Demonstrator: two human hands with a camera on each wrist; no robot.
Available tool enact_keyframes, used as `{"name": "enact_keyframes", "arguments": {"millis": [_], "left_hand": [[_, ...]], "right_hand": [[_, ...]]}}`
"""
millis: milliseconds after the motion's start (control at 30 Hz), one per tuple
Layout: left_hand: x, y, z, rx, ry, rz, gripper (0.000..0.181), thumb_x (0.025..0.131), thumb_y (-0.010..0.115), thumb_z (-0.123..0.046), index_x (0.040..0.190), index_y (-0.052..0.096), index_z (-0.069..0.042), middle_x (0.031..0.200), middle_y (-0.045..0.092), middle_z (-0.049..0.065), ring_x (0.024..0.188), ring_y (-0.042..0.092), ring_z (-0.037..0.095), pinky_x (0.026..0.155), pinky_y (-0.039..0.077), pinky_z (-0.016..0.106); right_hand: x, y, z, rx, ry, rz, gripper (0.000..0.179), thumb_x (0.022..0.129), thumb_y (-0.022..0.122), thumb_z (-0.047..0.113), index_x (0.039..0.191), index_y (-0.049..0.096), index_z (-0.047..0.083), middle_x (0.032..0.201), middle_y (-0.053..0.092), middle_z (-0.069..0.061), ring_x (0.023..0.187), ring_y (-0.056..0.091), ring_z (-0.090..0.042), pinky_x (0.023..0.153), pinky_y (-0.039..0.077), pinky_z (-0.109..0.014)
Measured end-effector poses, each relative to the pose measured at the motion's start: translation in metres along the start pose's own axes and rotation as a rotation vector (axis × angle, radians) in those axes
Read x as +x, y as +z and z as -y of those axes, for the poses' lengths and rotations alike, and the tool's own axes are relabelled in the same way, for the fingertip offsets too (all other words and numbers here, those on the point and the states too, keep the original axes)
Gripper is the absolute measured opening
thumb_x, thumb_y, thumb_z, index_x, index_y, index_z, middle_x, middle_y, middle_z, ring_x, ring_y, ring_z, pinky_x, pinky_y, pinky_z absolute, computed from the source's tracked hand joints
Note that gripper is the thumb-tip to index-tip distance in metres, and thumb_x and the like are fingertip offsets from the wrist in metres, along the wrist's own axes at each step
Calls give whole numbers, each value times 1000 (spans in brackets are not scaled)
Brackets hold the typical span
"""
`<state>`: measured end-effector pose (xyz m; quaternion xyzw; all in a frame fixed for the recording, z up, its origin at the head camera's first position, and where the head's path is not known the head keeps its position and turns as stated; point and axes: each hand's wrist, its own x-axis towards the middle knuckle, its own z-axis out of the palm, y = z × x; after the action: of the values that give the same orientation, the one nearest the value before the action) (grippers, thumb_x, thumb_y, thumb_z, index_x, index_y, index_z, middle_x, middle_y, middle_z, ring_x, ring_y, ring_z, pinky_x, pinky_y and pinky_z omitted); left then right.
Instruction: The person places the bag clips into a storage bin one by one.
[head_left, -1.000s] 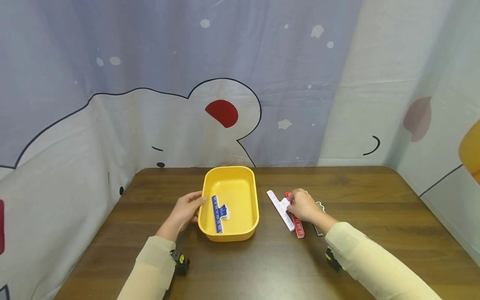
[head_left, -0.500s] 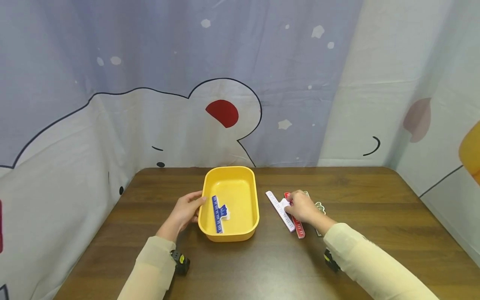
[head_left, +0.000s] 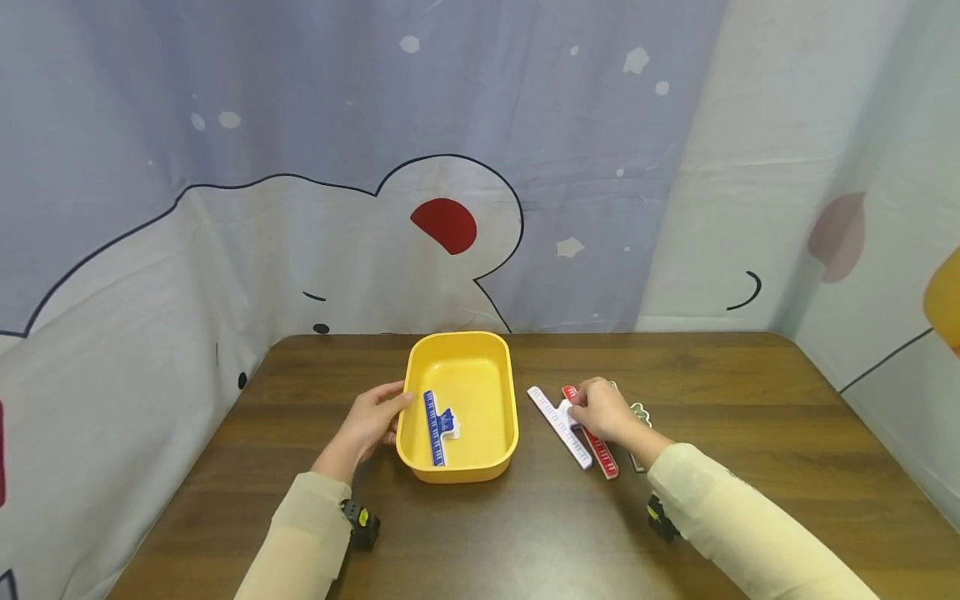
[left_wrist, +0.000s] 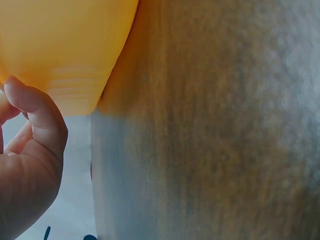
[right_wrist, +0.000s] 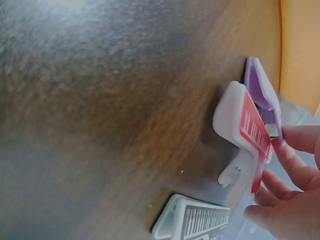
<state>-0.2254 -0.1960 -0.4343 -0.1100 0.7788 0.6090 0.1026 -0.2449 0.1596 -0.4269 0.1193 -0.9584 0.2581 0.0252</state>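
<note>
My left hand (head_left: 372, 421) grips the left rim of a yellow plastic basin (head_left: 480, 392), thumb over the edge. Inside lies a blue clip (head_left: 435, 429) with a piano-key print. To the right, my right hand (head_left: 606, 410) pinches the handle of a lilac piano-key clip (head_left: 561, 427) between thumb and index finger. Close beside it lies a red clip (head_left: 602, 454), partly covered by that hand; in the right wrist view its fingers touch or nearly touch the red clip's (right_wrist: 255, 127) handle. A grey-green clip (right_wrist: 200, 220) lies farther right, partly hidden by my hand in the head view.
The brown wooden table (head_left: 480, 542) carries the basin and all the clips. A printed curtain (head_left: 585, 167) hangs behind its back edge and along the sides. Each wrist wears a small black camera (head_left: 362, 523).
The lilac and red clips have turned slightly, their far ends shifting left. My right hand has moved a little left with them. The left hand and basin look unmoved.
</note>
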Motion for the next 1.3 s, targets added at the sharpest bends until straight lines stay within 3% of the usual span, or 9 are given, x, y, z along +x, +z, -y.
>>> {"name": "enact_keyframes", "arguments": {"millis": [200,300,400,533,733,967,1300], "left_hand": [[1,0,-1,7,-7,-2,49,95,55,-30,140,43,-15,105,61,18,69,60,20,60,55,28],[1,0,0,8,-6,-2,49,95,55,-30,140,43,-14,105,61,18,69,60,20,60,55,28],[1,0,0,3,-4,-3,50,95,56,-30,140,44,-14,105,60,18,69,59,20,59,54,27],[0,0,-1,2,-1,-2,50,95,56,-31,140,44,-13,106,60,18,69,59,19,56,52,25],[0,0,-1,3,-4,-7,50,94,57,-33,140,45,-14,106,60,17,69,59,19,58,53,26],[2,-1,0,-4,-2,-3,51,95,56,-32,140,44,-13,106,60,18,69,60,19,58,54,26],[2,0,1,1,-2,-6,50,94,57,-33,139,45,-16,105,60,16,68,59,19,57,53,25]], "right_hand": [[-1,-3,2,73,-15,-18,12,77,65,8,66,62,7,75,62,-6,64,51,-17,58,40,-29],[-3,-4,3,72,-27,-35,10,77,65,8,68,64,6,95,65,-15,83,60,-27,72,47,-38],[-4,-5,3,80,-27,-38,9,79,64,9,73,69,3,116,60,-22,108,56,-37,91,44,-48],[-4,-6,4,103,-29,-24,12,81,64,10,80,72,2,125,56,-24,116,53,-39,97,41,-50],[-3,-9,6,110,-40,-6,13,82,63,12,82,73,4,121,62,-21,110,58,-37,93,45,-49],[-3,-10,8,126,26,19,10,84,66,14,84,73,7,87,70,-8,82,59,-20,74,47,-35],[-4,-10,5,150,36,22,10,83,66,14,85,73,6,86,70,-7,81,60,-18,73,48,-33]]}}
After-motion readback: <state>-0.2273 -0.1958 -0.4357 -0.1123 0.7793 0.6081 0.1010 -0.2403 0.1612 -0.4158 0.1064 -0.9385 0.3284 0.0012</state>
